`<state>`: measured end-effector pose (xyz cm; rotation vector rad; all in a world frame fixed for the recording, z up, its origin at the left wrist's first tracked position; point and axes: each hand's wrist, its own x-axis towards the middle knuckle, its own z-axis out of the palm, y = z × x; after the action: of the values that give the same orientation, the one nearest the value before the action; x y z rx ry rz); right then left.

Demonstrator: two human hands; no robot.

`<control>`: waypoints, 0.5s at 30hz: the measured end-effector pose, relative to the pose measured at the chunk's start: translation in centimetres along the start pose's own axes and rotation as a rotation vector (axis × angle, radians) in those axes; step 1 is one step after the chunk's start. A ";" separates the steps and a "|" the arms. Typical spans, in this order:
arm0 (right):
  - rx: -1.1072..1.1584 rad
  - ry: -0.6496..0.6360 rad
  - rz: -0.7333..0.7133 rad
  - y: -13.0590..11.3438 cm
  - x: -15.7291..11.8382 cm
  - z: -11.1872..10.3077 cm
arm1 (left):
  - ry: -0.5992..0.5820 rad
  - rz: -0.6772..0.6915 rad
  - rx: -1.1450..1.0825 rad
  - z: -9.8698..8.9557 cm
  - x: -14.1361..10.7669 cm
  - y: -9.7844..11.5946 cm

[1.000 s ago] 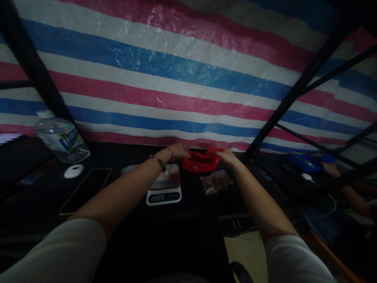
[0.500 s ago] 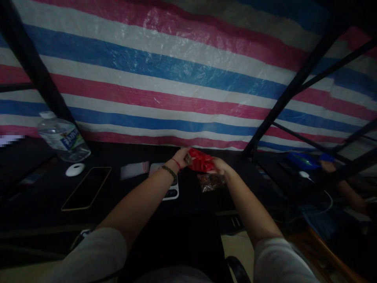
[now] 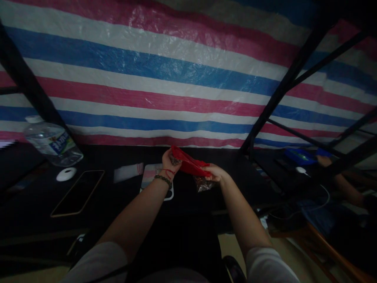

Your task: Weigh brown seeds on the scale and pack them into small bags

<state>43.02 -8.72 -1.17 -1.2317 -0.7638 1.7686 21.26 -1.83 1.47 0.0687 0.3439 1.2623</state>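
Note:
A red bag [image 3: 191, 164] is stretched between my two hands above the black desk. My left hand [image 3: 171, 162], with a red string and a dark beaded bracelet at the wrist, grips a small clear packet [image 3: 176, 160] at the bag's left end. My right hand [image 3: 214, 173] has its fingers on the bag's right end. Just below that hand a clear packet with brown contents [image 3: 203, 184] lies on the desk, partly covered. Beside my left wrist is a pale phone-shaped item [image 3: 149, 175], partly hidden by my forearm.
Left on the desk [image 3: 97, 156] are a large plastic bottle [image 3: 55, 143], a white mouse [image 3: 66, 174], a dark phone [image 3: 78, 193] and a clear plastic sleeve [image 3: 128, 172]. Black frame bars slant at both sides. Another person's arm [image 3: 343, 182] reaches near a blue packet [image 3: 300, 156] at right.
The red bag was bunched up and is now spread wider. My left hand has moved left, and my right hand is now over part of the brown packet. The view has shifted slightly.

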 end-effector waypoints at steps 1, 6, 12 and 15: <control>-0.025 0.006 0.016 0.1 -0.2 0.0 | -0.032 -0.003 0.010 -0.1 -0.1 0.0; 0.251 -0.038 -0.028 0.2 -0.5 0.1 | -0.083 -0.039 0.082 -0.3 -0.3 -0.2; 0.476 0.206 -0.347 1.0 1.2 0.1 | 0.089 0.005 0.112 -1.1 -1.1 -0.7; 0.448 0.296 -0.480 0.7 2.3 0.1 | 0.086 0.029 0.177 -1.1 -1.3 -1.1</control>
<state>42.36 -7.01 -2.74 -0.8859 -0.4124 1.2379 21.60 -3.50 0.48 0.1714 0.5304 1.2640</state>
